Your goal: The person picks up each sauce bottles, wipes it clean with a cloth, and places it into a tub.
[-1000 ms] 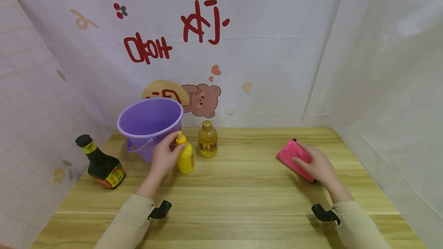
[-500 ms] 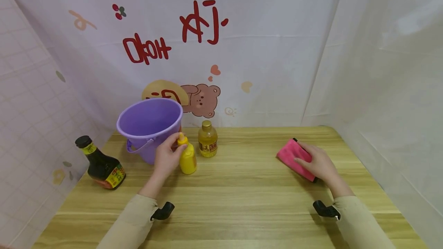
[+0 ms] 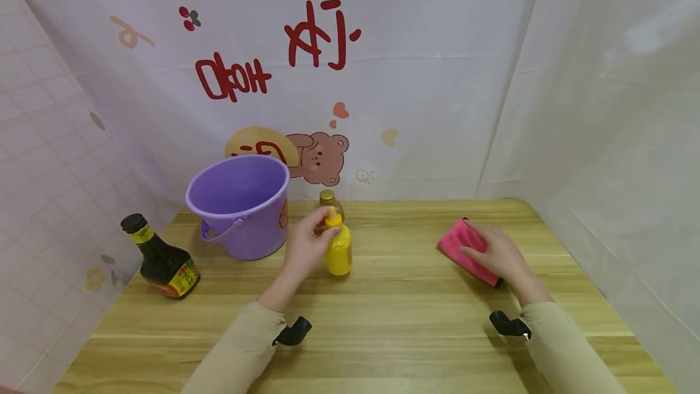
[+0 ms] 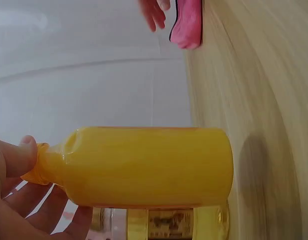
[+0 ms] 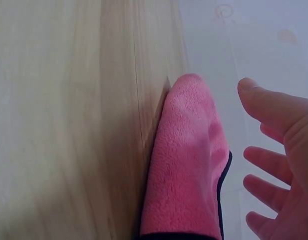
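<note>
My left hand (image 3: 305, 247) pinches a yellow squeeze bottle (image 3: 339, 253) by its cap, keeping it upright. In the left wrist view the bottle (image 4: 149, 167) spans the middle, with its base slightly off the table and a shadow beyond. Directly behind it, partly hidden, stands a small oil bottle (image 3: 327, 197) with a gold cap. At the right, my right hand (image 3: 500, 253) is over a folded pink cloth (image 3: 456, 243) with dark edging. The right wrist view shows its fingers (image 5: 266, 162) spread and apart from the cloth (image 5: 181, 160).
A purple bucket (image 3: 254, 239) with its handle hanging down stands at the back left. Left of it is a dark sauce bottle (image 3: 164, 266) with a black cap. Printed curtains (image 3: 426, 78) enclose the wooden table (image 3: 404, 333) at the back and sides.
My left hand has carried the yellow squeeze bottle to the right, away from the bucket and in front of the oil bottle. The right hand has barely moved above the pink cloth.
</note>
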`<action>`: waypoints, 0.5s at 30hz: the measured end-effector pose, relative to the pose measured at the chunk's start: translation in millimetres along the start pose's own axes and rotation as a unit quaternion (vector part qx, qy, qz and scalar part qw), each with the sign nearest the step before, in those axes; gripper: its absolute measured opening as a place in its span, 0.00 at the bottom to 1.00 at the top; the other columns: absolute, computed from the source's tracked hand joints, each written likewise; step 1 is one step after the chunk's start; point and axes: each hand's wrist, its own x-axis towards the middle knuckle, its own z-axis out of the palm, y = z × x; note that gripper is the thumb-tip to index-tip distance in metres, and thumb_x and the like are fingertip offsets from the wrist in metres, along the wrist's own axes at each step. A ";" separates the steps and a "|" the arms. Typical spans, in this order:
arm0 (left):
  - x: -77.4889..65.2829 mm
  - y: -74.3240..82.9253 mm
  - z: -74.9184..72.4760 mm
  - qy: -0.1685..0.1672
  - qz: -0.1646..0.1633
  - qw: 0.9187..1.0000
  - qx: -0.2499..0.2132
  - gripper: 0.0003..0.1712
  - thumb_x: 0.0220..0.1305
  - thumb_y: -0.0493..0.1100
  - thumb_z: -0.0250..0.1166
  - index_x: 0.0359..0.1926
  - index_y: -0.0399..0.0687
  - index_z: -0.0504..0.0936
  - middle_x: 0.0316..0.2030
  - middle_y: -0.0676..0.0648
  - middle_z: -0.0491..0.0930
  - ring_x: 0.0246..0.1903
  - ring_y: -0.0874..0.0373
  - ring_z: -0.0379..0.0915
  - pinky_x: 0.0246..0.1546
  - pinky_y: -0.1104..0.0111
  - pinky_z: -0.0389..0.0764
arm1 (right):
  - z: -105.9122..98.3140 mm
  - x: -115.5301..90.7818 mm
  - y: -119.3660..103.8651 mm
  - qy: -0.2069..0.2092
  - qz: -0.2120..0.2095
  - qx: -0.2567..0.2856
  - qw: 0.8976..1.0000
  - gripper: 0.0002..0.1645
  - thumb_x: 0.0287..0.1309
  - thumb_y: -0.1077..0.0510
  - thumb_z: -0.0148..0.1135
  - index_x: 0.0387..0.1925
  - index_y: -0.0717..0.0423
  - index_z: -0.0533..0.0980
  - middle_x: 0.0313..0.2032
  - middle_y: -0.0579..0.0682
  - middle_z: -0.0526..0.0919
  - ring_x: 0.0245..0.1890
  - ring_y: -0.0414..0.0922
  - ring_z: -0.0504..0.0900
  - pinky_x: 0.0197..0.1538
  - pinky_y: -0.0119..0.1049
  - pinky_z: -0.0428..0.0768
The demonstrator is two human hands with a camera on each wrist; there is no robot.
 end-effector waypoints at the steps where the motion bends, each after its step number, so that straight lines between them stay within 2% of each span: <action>1: 0.1 0.5 4.5 -0.003 0.002 1.000 -0.001 0.18 0.59 0.30 0.70 0.51 0.36 0.82 0.45 0.41 0.85 0.43 0.48 0.82 0.42 0.56 0.83 | 0.5 0.6 -0.4 0.001 0.000 -0.003 1.000 0.40 0.58 0.51 0.71 0.67 0.66 0.68 0.58 0.71 0.75 0.58 0.70 0.70 0.61 0.66 0.65; 6: -1.2 4.3 23.9 -0.007 0.005 1.000 -0.012 0.17 0.58 0.30 0.71 0.50 0.36 0.83 0.43 0.42 0.85 0.40 0.49 0.81 0.41 0.57 0.83 | 3.5 2.8 -1.1 0.008 -0.004 -0.017 1.000 0.40 0.56 0.51 0.73 0.65 0.65 0.69 0.57 0.71 0.74 0.58 0.71 0.70 0.60 0.67 0.66; 15: 0.5 9.8 51.4 -0.007 -0.003 1.000 -0.017 0.19 0.59 0.30 0.70 0.52 0.35 0.82 0.47 0.40 0.84 0.44 0.45 0.81 0.46 0.55 0.83 | 7.8 2.9 0.6 0.006 0.005 -0.034 0.999 0.42 0.55 0.49 0.73 0.65 0.64 0.70 0.57 0.72 0.74 0.58 0.71 0.69 0.60 0.67 0.65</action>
